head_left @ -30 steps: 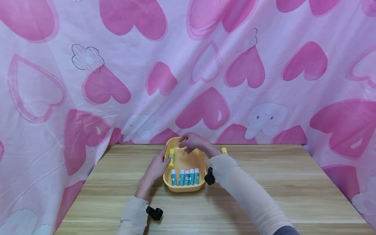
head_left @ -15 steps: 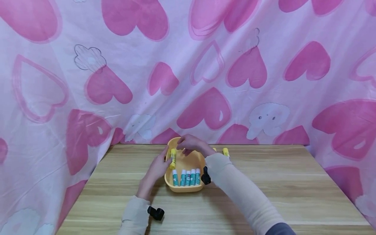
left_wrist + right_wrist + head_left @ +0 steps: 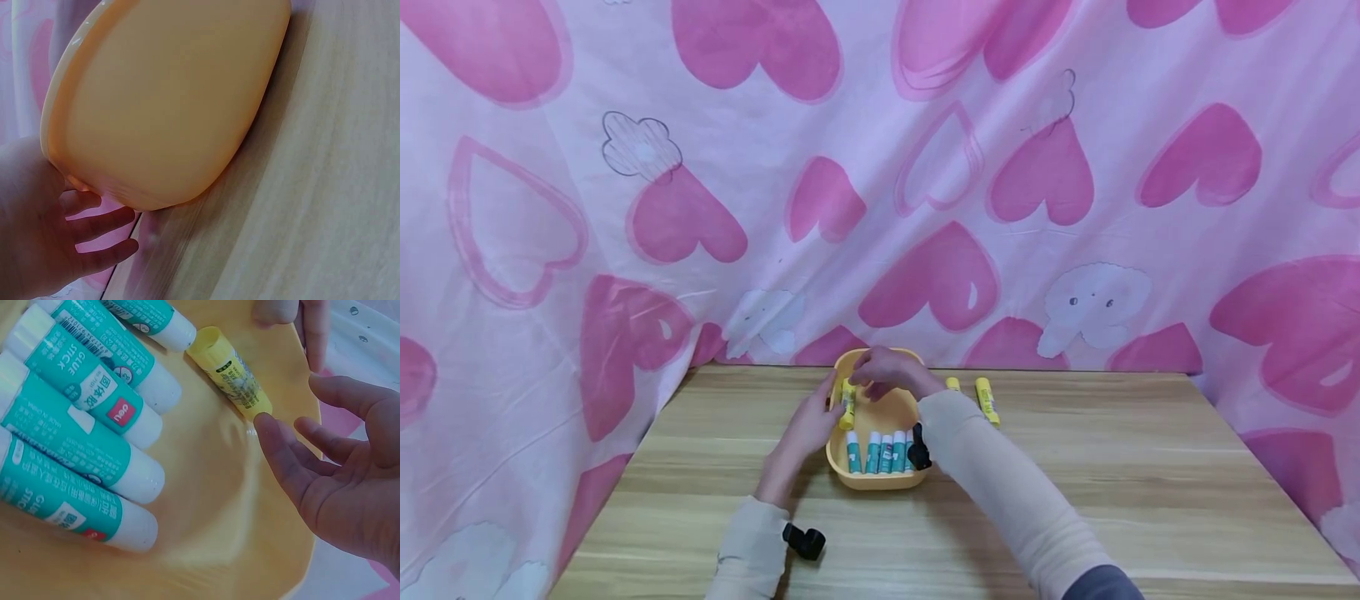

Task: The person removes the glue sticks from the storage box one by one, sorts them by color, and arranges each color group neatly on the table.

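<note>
My left hand [image 3: 808, 423] grips the left rim of a yellow-orange plastic basin [image 3: 887, 482], with the thumb inside; its other fingers lie along the outer wall in the left wrist view. Inside the basin, a yellow glue stick [image 3: 228, 372] lies along the left wall. One fingertip of my right hand [image 3: 350, 462] touches or nearly touches that stick's far end, the fingers spread and holding nothing. Several green glue sticks [image 3: 87, 384] with white caps lie side by side at the near end of the basin. My right forearm hides part of the basin's right side.
A yellow glue stick [image 3: 987, 402] lies on the wooden table [image 3: 1120, 467] right of the basin. Beside it, another yellow glue stick [image 3: 952, 383] is partly hidden by my right sleeve. A pink heart-patterned cloth [image 3: 925, 275] hangs behind the table edge.
My right hand has shifted left and slightly nearer, toward the yellow glue stick in the basin. The forearm's move uncovers more of the yellow sticks on the table. The left hand keeps its hold.
</note>
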